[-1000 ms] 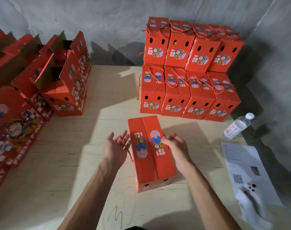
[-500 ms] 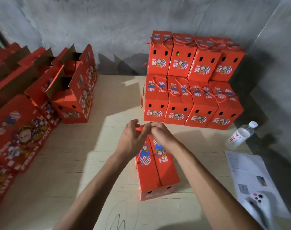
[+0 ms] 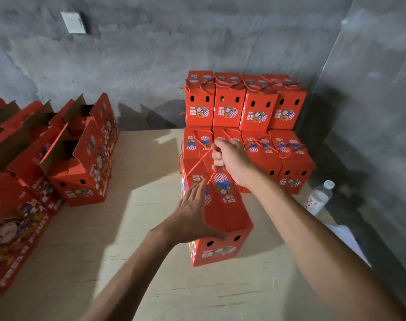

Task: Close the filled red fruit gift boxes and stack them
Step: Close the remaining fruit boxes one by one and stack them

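From the head camera I see my right hand (image 3: pixel 229 159) closed in a fist around the red cord handles (image 3: pixel 198 162) of the closed gift box (image 3: pixel 222 218). The cords run tight from my fist down to the top of the box. My left hand (image 3: pixel 192 215) lies flat on the left part of the box top, with the fingers straight and together, and the thumb reaches toward the near edge. It holds nothing; it only presses on the cardboard.

The box stands on the pale table (image 3: pixel 137 239), just in front of the stack of closed boxes (image 3: pixel 255 126), which is two layers high against the grey wall (image 3: pixel 151 54). Whether the box touches the stack I cannot tell.

On the left side of the table stand the open boxes (image 3: pixel 81 163) with their flaps up. At the right, near the stack, lies a plastic water bottle (image 3: pixel 318 198), and beside it a white paper (image 3: pixel 350 239).
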`<state>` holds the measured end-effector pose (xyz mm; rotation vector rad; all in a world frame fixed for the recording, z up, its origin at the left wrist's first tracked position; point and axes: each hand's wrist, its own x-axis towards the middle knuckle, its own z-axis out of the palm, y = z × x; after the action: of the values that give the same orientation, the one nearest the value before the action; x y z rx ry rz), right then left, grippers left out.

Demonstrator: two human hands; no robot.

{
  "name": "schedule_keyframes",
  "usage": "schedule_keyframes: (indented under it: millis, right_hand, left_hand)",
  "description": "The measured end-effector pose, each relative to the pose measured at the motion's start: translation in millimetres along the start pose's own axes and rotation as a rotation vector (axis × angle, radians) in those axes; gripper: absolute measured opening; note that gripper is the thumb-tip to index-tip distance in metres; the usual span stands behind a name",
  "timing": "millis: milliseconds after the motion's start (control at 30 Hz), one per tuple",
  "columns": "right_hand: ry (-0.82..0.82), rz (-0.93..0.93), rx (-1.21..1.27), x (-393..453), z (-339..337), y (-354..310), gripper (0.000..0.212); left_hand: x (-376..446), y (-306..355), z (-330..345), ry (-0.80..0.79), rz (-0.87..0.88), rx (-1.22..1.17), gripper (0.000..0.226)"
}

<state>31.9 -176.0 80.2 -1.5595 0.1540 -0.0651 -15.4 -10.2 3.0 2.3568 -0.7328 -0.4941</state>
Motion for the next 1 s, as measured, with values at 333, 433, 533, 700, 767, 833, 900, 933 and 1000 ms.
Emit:
schedule_keyframes:
  millis: [333, 433, 533, 700, 767, 833, 900, 933, 1000]
  right_hand:
    - [0.086, -0.127, -0.067, 45.8, -81.1, -104.1, 0.027]
    - [0.077, -0.227, -0.100, 55.5, -100.2, -123.5, 0.028]
    - [0.176, -0.295, -0.152, 69.1, -133.5, -142.7, 0.027]
    - [0.342, -0.242, -0.339, 98.0, -175.5, -142.4, 0.029]
    - [0.398, -0.237, -0.397, 107.3, -191.4, -132.1, 0.031]
    - [0.447, -0.234, -0.412, 117.2, -212.7, -123.3, 0.029]
    - [0.479, -0.210, -0.439, 125.8, -236.1, -119.8, 0.026]
    - [0.479, -0.203, -0.453, 131.0, -246.4, -118.2, 0.026]
    - [0.466, -0.172, -0.494, 140.9, -264.4, -111.1, 0.032]
  left_hand:
    - [115.0, 80.7, -53.5, 0.140, 0.234, 0.086, 0.146]
    - [140.0, 100.7, -56.2, 0.167, 0.268, 0.077, 0.143]
    - [169.7, 124.0, -58.6, 0.220, 0.322, 0.056, 0.137]
    - [243.0, 151.5, -46.5, 0.250, 0.352, 0.036, 0.128]
    - [275.4, 157.1, -35.1, 0.231, 0.370, 0.055, 0.123]
    - [304.7, 164.5, -25.9, 0.226, 0.395, 0.070, 0.117]
    - [332.7, 174.9, -19.6, 0.237, 0.443, 0.093, 0.107]
    - [345.4, 180.0, -15.7, 0.245, 0.474, 0.104, 0.099]
    - [368.5, 188.9, -4.0, 0.250, 0.533, 0.118, 0.085]
